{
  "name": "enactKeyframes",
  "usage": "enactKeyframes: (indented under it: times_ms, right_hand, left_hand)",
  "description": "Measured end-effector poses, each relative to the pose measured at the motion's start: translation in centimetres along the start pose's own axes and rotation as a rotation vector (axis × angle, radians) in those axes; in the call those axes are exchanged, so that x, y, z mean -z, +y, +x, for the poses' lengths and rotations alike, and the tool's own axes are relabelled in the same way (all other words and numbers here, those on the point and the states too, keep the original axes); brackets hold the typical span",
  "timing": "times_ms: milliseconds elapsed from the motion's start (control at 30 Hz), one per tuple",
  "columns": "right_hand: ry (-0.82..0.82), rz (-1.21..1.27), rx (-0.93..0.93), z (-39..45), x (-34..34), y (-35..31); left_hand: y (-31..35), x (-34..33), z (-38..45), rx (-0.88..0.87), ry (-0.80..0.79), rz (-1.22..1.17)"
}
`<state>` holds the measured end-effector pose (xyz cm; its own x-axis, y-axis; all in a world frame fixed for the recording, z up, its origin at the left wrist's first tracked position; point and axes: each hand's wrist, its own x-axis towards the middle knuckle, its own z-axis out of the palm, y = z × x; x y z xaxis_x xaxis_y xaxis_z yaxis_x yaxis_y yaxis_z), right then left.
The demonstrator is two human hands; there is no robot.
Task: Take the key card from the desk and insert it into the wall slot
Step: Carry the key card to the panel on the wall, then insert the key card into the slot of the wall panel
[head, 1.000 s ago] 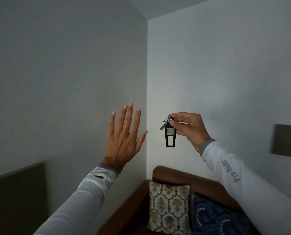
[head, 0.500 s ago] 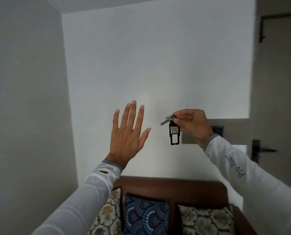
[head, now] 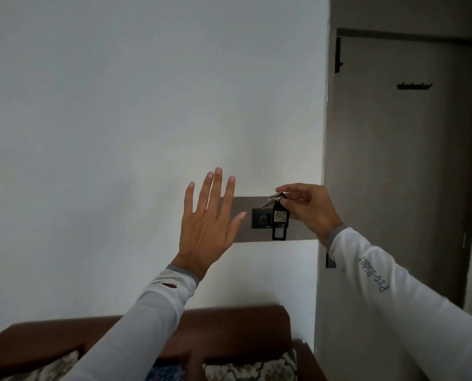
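Observation:
My right hand point(head: 310, 209) pinches a metal key ring from which a black key card tag point(head: 279, 224) hangs straight down. The tag hangs in front of a grey-brown wall panel point(head: 301, 232) and just right of a dark square wall slot unit point(head: 261, 218) set in that panel. Part of the slot unit is hidden behind the tag. My left hand point(head: 210, 224) is raised with fingers spread, palm toward the wall, holding nothing, its thumb tip close to the slot unit's left edge.
A brown sofa back point(head: 229, 323) with patterned cushions point(head: 246, 368) runs along the bottom of the view below my arms. To the right, past the wall corner, stands a door point(head: 405, 160) with a row of hooks point(head: 414, 85).
The view has swung right from the room corner, bringing the wall panel, slot unit and door into sight. Both hands kept their poses, the right still gripping the hanging tag.

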<state>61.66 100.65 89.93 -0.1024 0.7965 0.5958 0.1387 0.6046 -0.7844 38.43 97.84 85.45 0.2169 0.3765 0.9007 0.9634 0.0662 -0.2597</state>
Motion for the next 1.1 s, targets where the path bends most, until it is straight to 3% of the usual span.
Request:
enactKeyframes:
  times_ms: [533,767,1100]
  right_hand:
    - [-0.101,-0.025,0.016,18.3,7.9,17.7]
    - [-0.117,-0.058,0.1,27.3,7.2,24.4]
    - [-0.056,-0.048,0.151,36.8,1.7,33.2]
  left_hand:
    - [7.6,-19.5,8.1,0.064,-0.088,0.136]
    - [9.3,-27.0,10.3,0.133,-0.128,0.193]
    - [7.8,-40.6,13.1,0.093,-0.131,0.196]
